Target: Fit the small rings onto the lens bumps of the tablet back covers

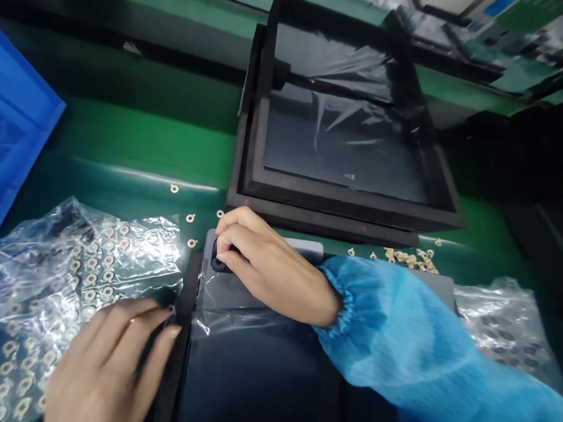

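**Crate** (7, 123): blue plastic, at 10 o'clock from the tablet, standing on the green bench (133, 143).

**Bag** (78, 257): clear crinkled film, at 9 o'clock, full of small pale washers. Soft and loose.

**Left hand** (106, 374): at 8 o'clock. Lies flat with fingers together and stretched out, partly over the bag. The fingertips touch the tablet's dark left edge, and it grips nothing.

**Tablet** (251, 361): bottom centre, lying flat on the bench, a dark slab wrapped in clear film.
- Handling: probably stiff and moderately heavy. The film looks slippery and the face is likely fragile.
- Hold: best taken by the two long edges, clear of the corner part.

**Disc** (217, 263): a small dark round part at the tablet's 11 o'clock corner. Whether it is fixed or loose cannot be told.

**Right hand** (275, 273): in a blue sleeve (408, 342), reaching across the tablet from 4 o'clock. The thumb and fingertips are bunched and pinching the disc.

**Trays** (344, 140): black foam, stacked, at 1 o'clock. Loose film lies in the top one.

**Washers** (409, 258): scattered loose on the bench at 2 o'clock, just below the trays. A few more lie near 11 o'clock.

**Second bag** (501, 332): clear, at 3 o'clock, holding small dark parts too blurred to identify.
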`<state>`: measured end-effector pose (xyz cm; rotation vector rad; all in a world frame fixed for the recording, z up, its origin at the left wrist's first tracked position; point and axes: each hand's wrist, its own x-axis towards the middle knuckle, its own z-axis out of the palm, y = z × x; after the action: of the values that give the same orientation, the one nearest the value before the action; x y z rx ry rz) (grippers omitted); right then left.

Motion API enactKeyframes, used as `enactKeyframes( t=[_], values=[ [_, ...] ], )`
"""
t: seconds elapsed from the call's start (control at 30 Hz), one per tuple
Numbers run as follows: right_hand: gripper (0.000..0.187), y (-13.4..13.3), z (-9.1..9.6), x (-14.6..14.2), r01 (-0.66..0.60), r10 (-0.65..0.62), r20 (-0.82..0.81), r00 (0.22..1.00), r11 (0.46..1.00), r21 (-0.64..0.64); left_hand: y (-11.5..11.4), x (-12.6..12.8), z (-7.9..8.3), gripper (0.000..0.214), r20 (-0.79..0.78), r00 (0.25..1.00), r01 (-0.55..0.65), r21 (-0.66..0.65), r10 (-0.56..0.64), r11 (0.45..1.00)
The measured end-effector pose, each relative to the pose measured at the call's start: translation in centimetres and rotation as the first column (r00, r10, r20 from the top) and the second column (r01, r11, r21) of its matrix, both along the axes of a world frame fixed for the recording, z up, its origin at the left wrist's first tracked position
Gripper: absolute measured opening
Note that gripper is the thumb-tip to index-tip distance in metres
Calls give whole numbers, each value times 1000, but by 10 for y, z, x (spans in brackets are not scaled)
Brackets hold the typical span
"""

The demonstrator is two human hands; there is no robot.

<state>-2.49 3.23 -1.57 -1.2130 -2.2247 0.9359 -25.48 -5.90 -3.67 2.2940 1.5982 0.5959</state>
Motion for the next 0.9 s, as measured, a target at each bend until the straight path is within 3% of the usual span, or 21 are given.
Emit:
enactKeyframes(
  t=[0.1,0.2,0.4,0.77,0.9],
  values=[
    [16,3,0,-1,-21,21,43,999,1000,13,6,32,7,37,-156,981,127,48,-118,991],
    [18,5,0,-2,-36,35,50,998,999,25,11,49,5,48,-258,953,174,41,-158,984],
    [18,4,1,-1,-58,55,92,994,998,35,12,49,-5,55,-301,936,198,14,-185,980],
    [20,-2,-1,-5,-65,52,151,987,994,85,12,51,-7,54,-285,943,183,21,-170,983],
    [23,-2,-7,2,-30,24,48,999,992,121,14,49,-3,53,-298,939,186,18,-173,982]
  ],
)
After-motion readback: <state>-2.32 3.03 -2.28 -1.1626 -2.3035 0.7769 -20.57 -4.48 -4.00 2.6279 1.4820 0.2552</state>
